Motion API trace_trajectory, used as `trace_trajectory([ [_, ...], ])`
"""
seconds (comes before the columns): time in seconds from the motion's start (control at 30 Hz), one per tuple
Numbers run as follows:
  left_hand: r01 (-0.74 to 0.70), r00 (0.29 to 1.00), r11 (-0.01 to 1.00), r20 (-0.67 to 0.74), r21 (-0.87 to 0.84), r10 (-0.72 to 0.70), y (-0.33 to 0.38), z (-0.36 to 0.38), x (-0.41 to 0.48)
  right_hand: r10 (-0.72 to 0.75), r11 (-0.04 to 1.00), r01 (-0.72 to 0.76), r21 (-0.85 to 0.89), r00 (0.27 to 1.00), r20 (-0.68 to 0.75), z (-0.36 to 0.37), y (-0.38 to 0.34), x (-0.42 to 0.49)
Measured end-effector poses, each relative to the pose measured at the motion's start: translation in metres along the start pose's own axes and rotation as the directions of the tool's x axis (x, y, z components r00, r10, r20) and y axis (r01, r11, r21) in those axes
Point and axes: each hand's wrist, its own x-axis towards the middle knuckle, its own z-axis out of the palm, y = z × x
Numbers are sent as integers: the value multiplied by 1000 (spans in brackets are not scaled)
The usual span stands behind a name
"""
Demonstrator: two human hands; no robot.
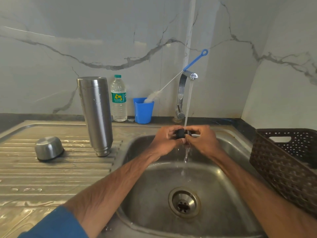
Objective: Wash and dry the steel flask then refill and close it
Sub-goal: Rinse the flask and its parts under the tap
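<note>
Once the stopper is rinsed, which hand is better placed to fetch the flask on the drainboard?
The left hand, probably. Both grip the stopper, but the flask stands mouth down on the drainboard left of the sink; the right hand would have to reach across the left forearm.

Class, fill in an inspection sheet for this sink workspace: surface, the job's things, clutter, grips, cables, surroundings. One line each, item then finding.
Surface: wet steel drainboard beside the sink basin; water runs from the tap.
Job's things: steel flask stands mouth down on the drainboard; steel cup lies mouth down to its left; black stopper is under the stream.
Clutter: water bottle, blue cup holding a bottle brush, dark basket at right.
Grips: left hand and right hand both hold the stopper.
Cables: nothing seen.
Surroundings: marbled wall behind.
</note>
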Motion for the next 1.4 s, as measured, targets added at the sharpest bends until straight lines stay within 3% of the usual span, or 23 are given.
trace_trajectory([
  [0.13, 94, 993, 970, -54, -224, -109, 4, 11, 1, 171, 974, -139, 180, 968, -181, 5, 5, 2],
  [0.2, 116, 987, 970, -81, -214, -136, 7, 16, 3, 240, 947, -210, 243, 966, -100, 7, 5, 4],
  [0.3, 134, 974, 969, -152, -210, -167, 10, 16, 1, 269, 857, -318, 405, 947, 174, 8, -2, 2],
  [0.33, 153, 964, 959, -180, -239, -198, 9, 15, 2, 235, 880, -304, 365, 946, 221, 8, -5, 0],
  [0.4, 190, 948, 948, -203, -255, -245, 8, 15, 3, 141, 986, -155, 61, 972, 187, 9, -9, -5],
  [0.47, 206, 948, 954, -198, -216, -250, 7, 20, 4, 66, 980, -38, -197, 988, 137, 10, -12, -8],
  [0.5, 202, 950, 958, -196, -205, -242, 7, 22, 4, 50, 972, -18, -235, 990, 134, 11, -13, -8],
  [0.57, 181, 957, 962, -190, -203, -220, 9, 23, 4, 58, 979, -29, -201, 988, 142, 7, -14, -6],
  [0.63, 180, 959, 960, -180, -216, -220, 11, 21, 5, 167, 984, -173, 37, 978, 123, 3, -14, -2],
  [0.67, 180, 960, 956, -171, -230, -222, 11, 22, 4, 269, 930, -292, 221, 954, 130, 2, -13, 0],
  [0.73, 178, 968, 947, -123, -268, -217, 10, 24, 2, 444, 675, -499, 544, 863, 241, 1, -11, 4],
  [0.83, 128, 986, 962, -73, -240, -149, 6, 33, 1, 517, 352, -613, 708, 758, 399, -3, -5, 5],
  [0.9, 114, 988, 971, -78, -209, -133, 3, 35, 4, 507, 303, -606, 735, 756, 414, -3, -3, 3],
  [1.0, 175, 967, 932, -122, -318, -223, 3, 36, 7, 472, 377, -552, 743, 805, 359, 4, -2, 2],
  [1.07, 226, 937, 890, -161, -395, -309, 5, 36, 9, 453, 545, -490, 680, 855, 253, 12, 0, 1],
  [1.17, 276, 888, 816, -190, -508, -418, 6, 37, 11, 316, 901, -302, 310, 949, 5, 19, -3, -3],
  [1.2, 289, 876, 786, -179, -547, -447, 7, 36, 11, 229, 965, -218, 145, 971, -63, 19, -5, -5],
  [1.3, 302, 876, 769, -155, -563, -457, 10, 38, 9, 18, 992, -32, -125, 994, -112, 17, -12, -11],
  [1.4, 277, 916, 894, -182, -353, -356, 5, 41, 9, -29, 987, 15, -159, 996, -87, 15, -7, -9],
])
